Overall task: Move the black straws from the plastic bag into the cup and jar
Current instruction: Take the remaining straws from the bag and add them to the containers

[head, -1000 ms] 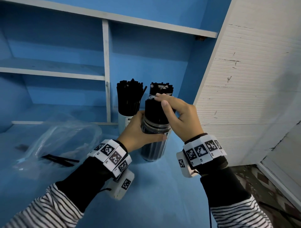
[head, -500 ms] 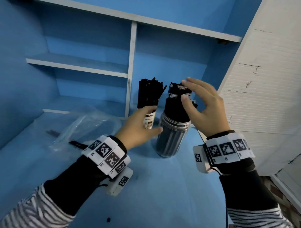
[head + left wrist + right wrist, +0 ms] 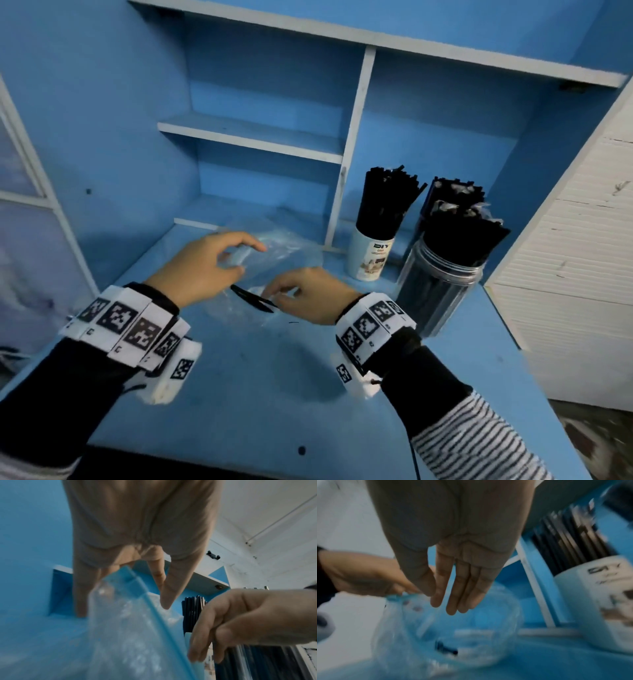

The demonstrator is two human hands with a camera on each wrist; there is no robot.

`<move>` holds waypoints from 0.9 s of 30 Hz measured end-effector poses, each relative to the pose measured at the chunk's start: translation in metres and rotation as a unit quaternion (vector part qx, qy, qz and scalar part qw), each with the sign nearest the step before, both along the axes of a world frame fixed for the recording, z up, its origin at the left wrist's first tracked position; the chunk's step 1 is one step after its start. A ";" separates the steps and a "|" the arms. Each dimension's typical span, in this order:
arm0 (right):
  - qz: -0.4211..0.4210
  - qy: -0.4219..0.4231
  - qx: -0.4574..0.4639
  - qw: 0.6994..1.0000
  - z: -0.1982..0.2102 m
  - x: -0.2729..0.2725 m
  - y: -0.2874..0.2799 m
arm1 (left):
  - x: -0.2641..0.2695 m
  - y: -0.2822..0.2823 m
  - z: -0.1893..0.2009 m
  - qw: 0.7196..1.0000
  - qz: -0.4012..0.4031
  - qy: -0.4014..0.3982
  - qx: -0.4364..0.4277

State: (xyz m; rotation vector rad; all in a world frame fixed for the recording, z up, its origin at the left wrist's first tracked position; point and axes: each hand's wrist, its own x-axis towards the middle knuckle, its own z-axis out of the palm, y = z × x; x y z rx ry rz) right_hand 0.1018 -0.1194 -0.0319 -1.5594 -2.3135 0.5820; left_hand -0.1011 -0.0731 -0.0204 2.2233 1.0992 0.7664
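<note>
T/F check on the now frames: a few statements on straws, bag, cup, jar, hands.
1. The cup and jar both hold black straws. True.
2. The plastic bag is empty. False: a few black straws lie in it.
3. The left hand holds the bag's blue zip edge. True.
4. The right hand grips the jar. False: it is at the bag, fingers straight, holding nothing.
5. The jar lies tipped over. False: it stands upright.

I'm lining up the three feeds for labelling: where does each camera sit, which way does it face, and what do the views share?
Head: worn on the head, looks forward and down at the blue desk; both hands and sleeves show.
Left wrist: looks along the left hand at the plastic bag.
Right wrist: looks along the right hand into the bag; blurred.
Shared: all three show the bag, both hands and the cup.
</note>
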 end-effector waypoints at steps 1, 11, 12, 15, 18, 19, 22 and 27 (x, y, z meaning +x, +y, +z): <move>0.008 -0.021 -0.025 0.999 -0.003 -0.006 0.006 | -0.002 0.003 -0.005 1.000 0.006 -0.014 -0.011; 0.028 -0.094 -0.014 0.995 -0.021 -0.030 0.032 | 0.008 0.013 -0.017 0.994 0.039 -0.104 -0.019; 0.026 -0.098 -0.014 0.995 -0.021 -0.028 0.034 | 0.008 0.013 -0.017 0.994 0.039 -0.105 -0.018; 0.009 -0.082 -0.028 0.996 -0.023 -0.019 0.037 | 0.007 0.011 -0.017 0.993 0.042 -0.105 -0.026; -0.024 -0.031 -0.038 0.999 -0.021 -0.011 0.037 | 0.008 0.009 -0.016 0.993 0.050 -0.102 -0.022; -0.035 -0.018 -0.029 0.999 -0.021 -0.008 0.037 | 0.009 0.008 -0.015 0.994 0.054 -0.096 -0.017; -0.061 0.013 0.011 0.998 -0.014 0.001 0.034 | 0.010 0.006 -0.014 0.995 0.058 -0.079 -0.004; -0.108 0.067 0.061 0.990 0.019 0.022 0.011 | 0.012 0.002 -0.009 0.993 0.082 -0.046 0.073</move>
